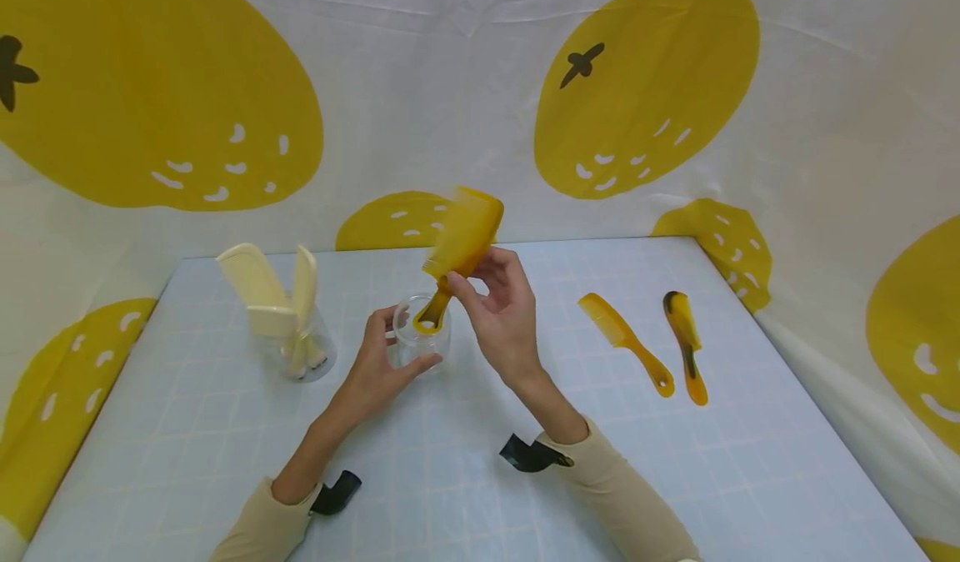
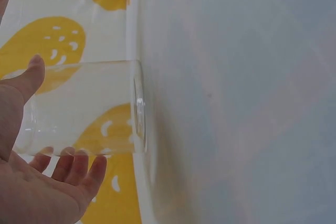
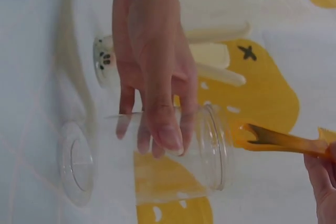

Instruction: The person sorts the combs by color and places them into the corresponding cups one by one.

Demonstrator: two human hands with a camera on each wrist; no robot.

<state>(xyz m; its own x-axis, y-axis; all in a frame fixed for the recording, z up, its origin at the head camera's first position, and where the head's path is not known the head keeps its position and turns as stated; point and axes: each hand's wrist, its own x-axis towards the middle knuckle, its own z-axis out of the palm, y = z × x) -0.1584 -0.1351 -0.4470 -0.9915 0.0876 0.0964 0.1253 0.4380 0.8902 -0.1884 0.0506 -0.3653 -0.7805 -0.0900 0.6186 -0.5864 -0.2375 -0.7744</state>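
A clear glass jar [image 1: 423,347] stands upright on the table, and my left hand [image 1: 381,378] grips it around its side. In the left wrist view the thumb lies on one side of the jar [image 2: 94,108] and the fingers on the other. My right hand [image 1: 504,322] pinches an amber comb [image 1: 471,227] where handle and head meet. The comb is tilted, its wide toothed head up and blurred. Its dark-marked handle [image 3: 278,138] points down at the jar's mouth, just outside it in the right wrist view. Nothing shows inside this jar.
At the left, a second glass jar [image 1: 318,349] holds several cream combs [image 1: 258,283]. Two amber combs lie at the right, a plain comb [image 1: 628,338] and a dark-streaked comb [image 1: 686,347]. A white curtain [image 1: 420,87] with yellow fruit prints hangs behind the table [image 1: 465,479].
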